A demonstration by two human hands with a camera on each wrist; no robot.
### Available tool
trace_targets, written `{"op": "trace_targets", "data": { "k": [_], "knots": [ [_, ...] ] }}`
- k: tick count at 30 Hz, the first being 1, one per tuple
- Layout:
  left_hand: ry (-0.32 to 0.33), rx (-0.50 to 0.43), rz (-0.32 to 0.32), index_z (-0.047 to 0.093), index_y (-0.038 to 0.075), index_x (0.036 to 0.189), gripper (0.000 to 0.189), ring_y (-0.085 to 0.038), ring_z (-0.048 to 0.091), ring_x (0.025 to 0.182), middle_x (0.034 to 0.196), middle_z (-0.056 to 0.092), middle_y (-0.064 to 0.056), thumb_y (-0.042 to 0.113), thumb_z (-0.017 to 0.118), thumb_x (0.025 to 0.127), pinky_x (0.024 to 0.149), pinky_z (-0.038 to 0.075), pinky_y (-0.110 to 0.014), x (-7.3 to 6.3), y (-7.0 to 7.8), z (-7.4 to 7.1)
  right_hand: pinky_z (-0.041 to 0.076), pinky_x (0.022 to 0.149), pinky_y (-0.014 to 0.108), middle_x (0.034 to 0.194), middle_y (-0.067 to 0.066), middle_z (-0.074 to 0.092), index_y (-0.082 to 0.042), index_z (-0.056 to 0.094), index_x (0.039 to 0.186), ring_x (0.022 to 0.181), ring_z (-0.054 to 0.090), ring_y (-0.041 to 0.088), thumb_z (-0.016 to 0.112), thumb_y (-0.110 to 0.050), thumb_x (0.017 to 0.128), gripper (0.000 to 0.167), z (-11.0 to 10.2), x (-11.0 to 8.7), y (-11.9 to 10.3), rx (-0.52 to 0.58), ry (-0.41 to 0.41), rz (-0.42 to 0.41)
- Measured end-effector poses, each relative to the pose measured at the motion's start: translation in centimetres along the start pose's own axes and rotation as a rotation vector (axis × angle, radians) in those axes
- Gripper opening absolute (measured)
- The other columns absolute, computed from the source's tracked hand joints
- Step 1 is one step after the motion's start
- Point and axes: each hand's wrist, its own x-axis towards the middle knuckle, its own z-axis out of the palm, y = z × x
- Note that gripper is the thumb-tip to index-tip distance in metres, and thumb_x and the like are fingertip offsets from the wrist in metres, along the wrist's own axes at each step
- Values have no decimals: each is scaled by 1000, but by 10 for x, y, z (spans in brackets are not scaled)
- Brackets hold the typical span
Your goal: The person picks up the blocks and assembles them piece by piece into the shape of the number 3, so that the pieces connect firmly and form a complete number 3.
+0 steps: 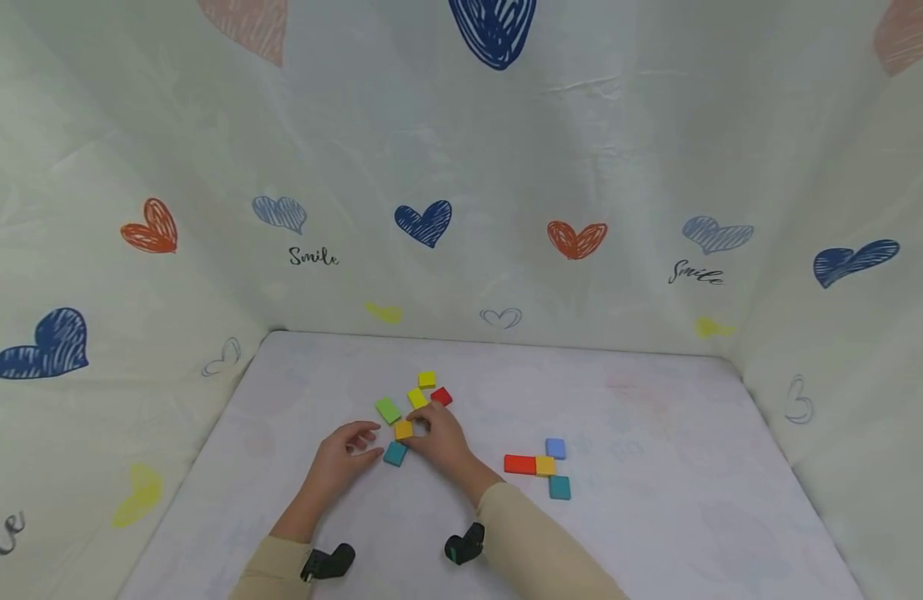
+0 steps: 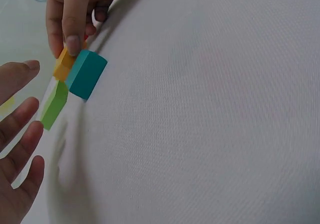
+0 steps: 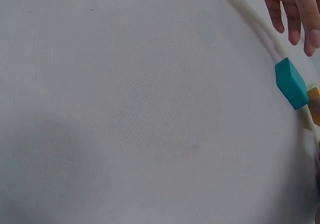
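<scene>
My right hand [image 1: 442,442] pinches an orange block [image 1: 403,430] between thumb and finger. In the left wrist view that orange block [image 2: 64,67] sits against a teal block [image 2: 87,74], with a light green block [image 2: 54,105] by its corner. My left hand [image 1: 341,458] is just left of these blocks, fingers spread and holding nothing. Its fingers [image 2: 27,139] show apart from the green block in the left wrist view. Behind the orange block lie two yellow blocks, one nearer [image 1: 417,398] and one farther [image 1: 427,380], and a red block [image 1: 442,396] partly covered by my right hand.
To the right on the white table [image 1: 656,467] lies a second group: a long red block [image 1: 519,464], an orange block [image 1: 545,466], a blue block [image 1: 555,448] and a teal block [image 1: 559,487]. A heart-printed curtain [image 1: 499,150] encloses the back and sides.
</scene>
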Motion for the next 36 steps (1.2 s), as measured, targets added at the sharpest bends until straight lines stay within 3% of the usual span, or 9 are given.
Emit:
{"op": "trace_targets", "data": {
  "k": [9, 18, 25, 31, 36],
  "knots": [
    [-47, -10, -40, 66, 9, 119, 38, -16, 57, 89, 98, 64, 1, 14, 78, 83, 85, 47, -41, -2, 16, 7, 46, 74, 23, 92, -8, 56, -13, 69, 107, 83, 50, 10, 81, -22, 81, 30, -14, -21, 0, 78, 29, -24],
    [-62, -37, 2, 68, 10, 115, 36, -15, 59, 85, 97, 65, 1, 12, 80, 81, 85, 49, -41, -4, 29, 24, 47, 72, 22, 90, -7, 58, -14, 69, 107, 83, 52, 11, 82, -22, 80, 32, -35, -48, 0, 102, 65, -30],
    [-101, -46, 43, 67, 12, 114, 35, -17, 56, 88, 96, 64, 3, 15, 80, 81, 81, 50, -39, -10, 44, 42, 48, 69, 22, 90, -5, 58, -13, 69, 106, 82, 53, 14, 82, -19, 80, 30, -53, -75, 6, 182, 119, 26],
    [-130, -53, 88, 67, 11, 114, 35, -17, 56, 88, 96, 64, 3, 14, 80, 81, 83, 49, -40, -16, 60, 58, 48, 70, 22, 93, -6, 58, -18, 68, 108, 84, 52, 14, 81, -24, 81, 31, -66, -100, 16, 163, 161, 66],
    [-175, -70, 128, 66, 12, 116, 36, -16, 56, 88, 98, 64, 3, 18, 79, 83, 83, 50, -38, -18, 70, 73, 48, 70, 23, 93, -7, 59, -18, 68, 107, 83, 51, 14, 82, -24, 80, 31, -78, -122, 27, 142, 222, 43]
  ]
}}
